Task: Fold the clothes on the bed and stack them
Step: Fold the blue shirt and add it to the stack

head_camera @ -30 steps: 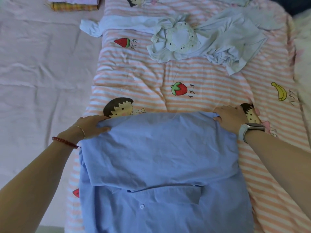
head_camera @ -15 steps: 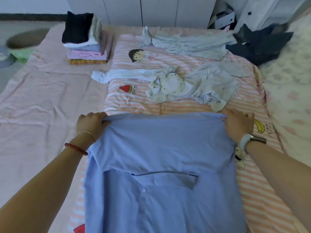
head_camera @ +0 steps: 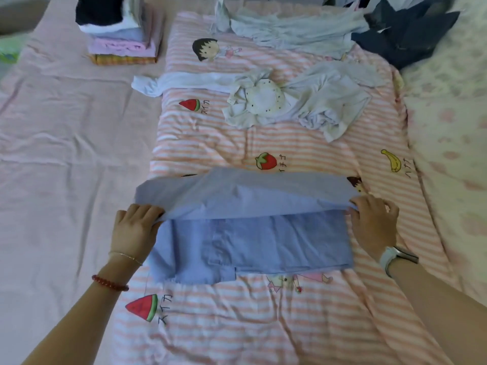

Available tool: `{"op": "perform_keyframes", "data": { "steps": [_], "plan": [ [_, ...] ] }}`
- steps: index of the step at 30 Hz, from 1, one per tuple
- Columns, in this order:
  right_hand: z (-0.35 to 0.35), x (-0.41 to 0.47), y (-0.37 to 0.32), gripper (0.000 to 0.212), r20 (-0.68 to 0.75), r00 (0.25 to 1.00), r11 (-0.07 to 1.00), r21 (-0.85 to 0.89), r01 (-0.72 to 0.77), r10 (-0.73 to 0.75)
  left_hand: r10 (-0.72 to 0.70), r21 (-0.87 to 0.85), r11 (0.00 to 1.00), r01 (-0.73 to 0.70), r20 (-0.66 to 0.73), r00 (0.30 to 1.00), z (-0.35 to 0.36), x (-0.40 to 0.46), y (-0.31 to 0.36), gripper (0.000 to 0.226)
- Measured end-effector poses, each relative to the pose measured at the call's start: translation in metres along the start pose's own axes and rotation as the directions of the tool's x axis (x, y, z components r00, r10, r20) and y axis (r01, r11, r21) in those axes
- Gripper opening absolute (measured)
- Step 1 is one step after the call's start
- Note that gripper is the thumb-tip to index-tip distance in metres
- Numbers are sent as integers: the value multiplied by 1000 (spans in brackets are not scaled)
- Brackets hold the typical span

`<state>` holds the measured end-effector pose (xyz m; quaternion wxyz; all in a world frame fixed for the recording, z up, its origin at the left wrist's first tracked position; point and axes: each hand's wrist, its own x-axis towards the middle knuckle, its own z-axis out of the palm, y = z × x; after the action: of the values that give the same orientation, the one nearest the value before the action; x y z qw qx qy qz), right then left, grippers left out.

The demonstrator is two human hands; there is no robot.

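A light blue shirt [head_camera: 250,233] lies partly folded on the striped cartoon blanket [head_camera: 237,325]. My left hand [head_camera: 135,227] grips its left edge and my right hand [head_camera: 374,222] grips its right edge, and between them a folded flap is lifted above the lower layer. A stack of folded clothes [head_camera: 121,35], black on top, stands at the far left on the pink sheet. A crumpled white garment [head_camera: 276,101] with a round dotted collar lies further up the blanket.
Pale clothes [head_camera: 290,30] and a dark navy garment [head_camera: 405,35] lie at the far end of the bed. A floral cover [head_camera: 453,154] runs along the right side. Bare pink sheet [head_camera: 66,154] spreads out to the left.
The shirt's upper half has been folded over, making the shirt much shorter. Both hands moved nearer to me and now hold the folded edge raised. The camera view tilted down.
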<state>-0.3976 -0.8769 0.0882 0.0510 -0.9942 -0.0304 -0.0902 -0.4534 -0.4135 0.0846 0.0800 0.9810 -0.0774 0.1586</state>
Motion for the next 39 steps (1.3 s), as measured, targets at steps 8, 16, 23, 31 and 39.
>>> {"op": "perform_keyframes", "data": {
  "steps": [8,16,23,31,39],
  "plan": [
    [28,-97,13,15,260,965,998,-56,-12,26,-151,45,988,144,317,936,19,-119,24,21],
    [32,-78,-38,40,193,980,997,43,-63,53,-534,-30,834,551,212,819,10,-65,33,34],
    [54,-22,-138,50,496,861,993,36,114,-116,-718,-83,612,787,358,596,47,21,-1,52],
    [81,-10,-150,53,666,746,997,-46,61,-15,-765,-374,392,840,375,524,53,30,-33,25],
    [87,-7,-153,52,700,714,998,-62,32,21,-828,-598,-12,801,456,328,43,25,-60,12]
  ]
}}
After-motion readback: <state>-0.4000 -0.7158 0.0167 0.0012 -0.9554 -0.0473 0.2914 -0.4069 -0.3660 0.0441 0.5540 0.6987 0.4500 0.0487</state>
